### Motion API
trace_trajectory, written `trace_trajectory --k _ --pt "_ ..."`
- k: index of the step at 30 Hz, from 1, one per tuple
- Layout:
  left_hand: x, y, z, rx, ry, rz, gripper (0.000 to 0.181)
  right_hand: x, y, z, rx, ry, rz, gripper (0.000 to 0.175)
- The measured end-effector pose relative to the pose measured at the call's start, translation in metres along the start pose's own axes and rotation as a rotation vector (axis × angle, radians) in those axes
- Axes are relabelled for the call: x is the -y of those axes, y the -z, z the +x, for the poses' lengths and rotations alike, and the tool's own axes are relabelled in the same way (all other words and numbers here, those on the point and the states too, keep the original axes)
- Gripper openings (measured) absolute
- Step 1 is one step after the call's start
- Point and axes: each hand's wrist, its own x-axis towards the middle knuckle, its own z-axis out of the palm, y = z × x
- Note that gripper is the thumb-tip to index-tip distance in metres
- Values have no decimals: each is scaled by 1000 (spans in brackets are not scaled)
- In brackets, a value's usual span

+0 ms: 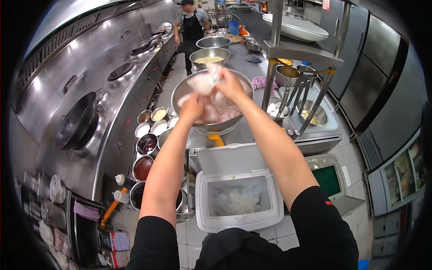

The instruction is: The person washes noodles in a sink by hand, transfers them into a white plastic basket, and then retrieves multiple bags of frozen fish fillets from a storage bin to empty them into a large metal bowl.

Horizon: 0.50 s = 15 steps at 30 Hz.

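Note:
A large stainless steel bowl (248, 79) stands on the counter, with pale pink pieces of raw meat (226, 114) inside it. Above it is a whitish, partly see-through plastic bag (202, 82), blurred by motion. My right hand (231, 84) grips the bag's bunched upper part over the right side of the bowl. Lower and to the left, my left hand (192, 107) has curled fingers against the pale bag or its contents. Blur hides exactly what those fingers grasp. Behind the big bowl sits a steel bowl of yellowish food (209, 60).
In front of the counter, a lidded bin (200, 202) stands open with a plastic liner inside. Sauce and seasoning pots (143, 168) line the left. To the right are a bowl of eggs (275, 109) and hanging ladles (300, 94). A co-worker (192, 30) stands in the aisle.

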Motion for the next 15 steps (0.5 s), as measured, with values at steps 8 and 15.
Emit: trace_trajectory --k 8,15 --pt "16 20 41 264 -132 54 25 -67 -22 -18 211 -661 95 43" --pt "-2 -33 45 487 -529 147 33 -30 -3 15 -30 -925 176 32"
